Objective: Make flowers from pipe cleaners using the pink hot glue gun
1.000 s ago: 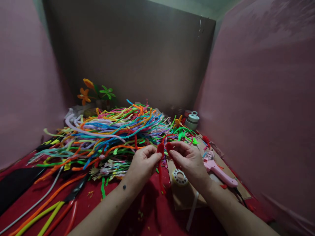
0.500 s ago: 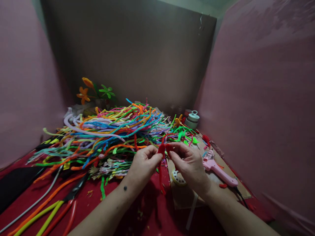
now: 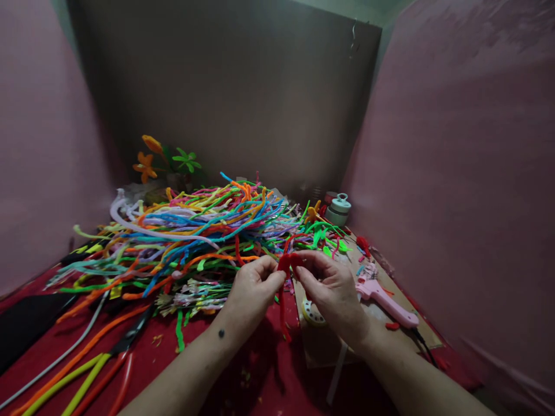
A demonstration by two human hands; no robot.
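Red pipe cleaner pinched at its bent top between left hand and right hand, held just above the red cloth with its tail hanging down; since a second ago the two red loops at the fingertips have closed together into one tight bend, so the shaping looks to be advancing. Both hands grasp it by thumb and forefinger, other fingers curled. The pile crowds the far side, glue gun and white reel sit on cardboard close right, cutters lie left; free room only toward the near edge.
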